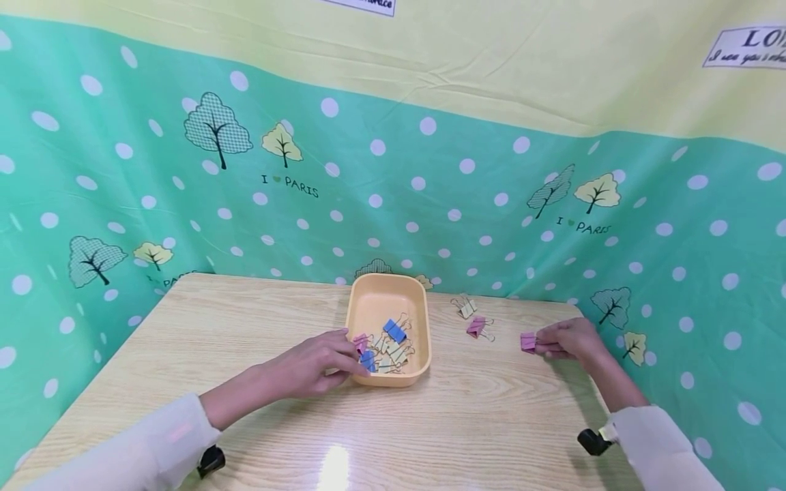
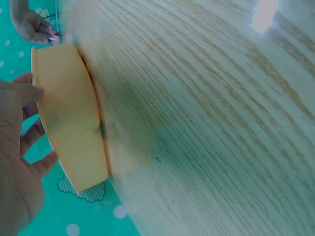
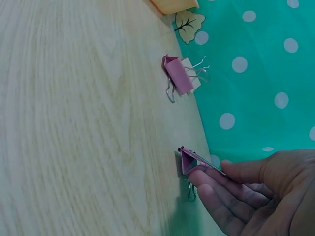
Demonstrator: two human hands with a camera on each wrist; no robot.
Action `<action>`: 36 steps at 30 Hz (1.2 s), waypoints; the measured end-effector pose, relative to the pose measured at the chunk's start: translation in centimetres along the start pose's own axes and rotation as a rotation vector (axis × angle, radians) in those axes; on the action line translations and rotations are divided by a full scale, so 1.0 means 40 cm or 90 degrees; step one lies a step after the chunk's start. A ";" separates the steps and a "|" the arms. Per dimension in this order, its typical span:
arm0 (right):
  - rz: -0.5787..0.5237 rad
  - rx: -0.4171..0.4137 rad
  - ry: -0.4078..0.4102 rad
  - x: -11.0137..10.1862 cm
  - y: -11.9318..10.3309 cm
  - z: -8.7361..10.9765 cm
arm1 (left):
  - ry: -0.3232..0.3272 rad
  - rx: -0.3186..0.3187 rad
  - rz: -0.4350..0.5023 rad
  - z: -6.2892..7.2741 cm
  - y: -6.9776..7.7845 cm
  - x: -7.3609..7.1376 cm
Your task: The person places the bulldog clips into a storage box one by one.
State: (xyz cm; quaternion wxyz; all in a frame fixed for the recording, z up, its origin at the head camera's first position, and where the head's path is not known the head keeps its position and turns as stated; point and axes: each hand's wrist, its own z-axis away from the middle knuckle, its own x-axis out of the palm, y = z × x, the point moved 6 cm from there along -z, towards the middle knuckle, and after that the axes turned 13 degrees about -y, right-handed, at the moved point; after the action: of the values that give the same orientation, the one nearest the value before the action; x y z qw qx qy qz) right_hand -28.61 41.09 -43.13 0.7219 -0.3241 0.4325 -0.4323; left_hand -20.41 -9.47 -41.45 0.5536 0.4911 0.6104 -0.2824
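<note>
At the left rim of a peach plastic bin [image 1: 352, 320], my left hand [image 1: 319, 365] grips the edge, thumb against the outer wall [image 2: 69, 113] in the left wrist view. Inside the bin lie several binder clips: blue [image 1: 395, 331], pink [image 1: 360, 343] and pale yellow [image 1: 399, 353]. Over at the right of the table, my right hand [image 1: 568, 339] pinches a pink binder clip [image 1: 528, 342] by its wire handle; the right wrist view shows that clip [image 3: 188, 162] beside the tabletop, its other handle hanging down.
Between bin and right hand, another pink binder clip [image 1: 476, 327] and a pale yellow one [image 1: 465, 306] lie on the wooden table [image 1: 479, 423]. A green dotted curtain [image 1: 454, 177] hangs behind the table and along its sides.
</note>
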 end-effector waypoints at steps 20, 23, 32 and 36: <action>0.057 -0.046 0.008 0.046 -0.122 0.009 | -0.002 -0.007 0.007 0.001 -0.002 0.004; 0.051 -0.042 0.011 0.058 -0.136 0.004 | -0.005 -0.009 0.009 0.001 -0.003 0.005; 0.076 -0.050 0.010 0.098 -0.182 -0.016 | -0.007 -0.018 0.018 -0.001 -0.003 0.003; 0.067 -0.065 0.011 0.125 -0.205 -0.022 | -0.007 -0.017 0.018 -0.001 -0.003 0.003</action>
State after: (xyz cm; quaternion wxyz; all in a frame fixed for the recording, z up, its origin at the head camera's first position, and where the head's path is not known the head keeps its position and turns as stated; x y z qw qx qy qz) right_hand -30.97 33.09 -38.32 0.7225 -0.3333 0.4768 -0.3737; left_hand -20.52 -9.46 -41.58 0.5674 0.4907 0.6041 -0.2690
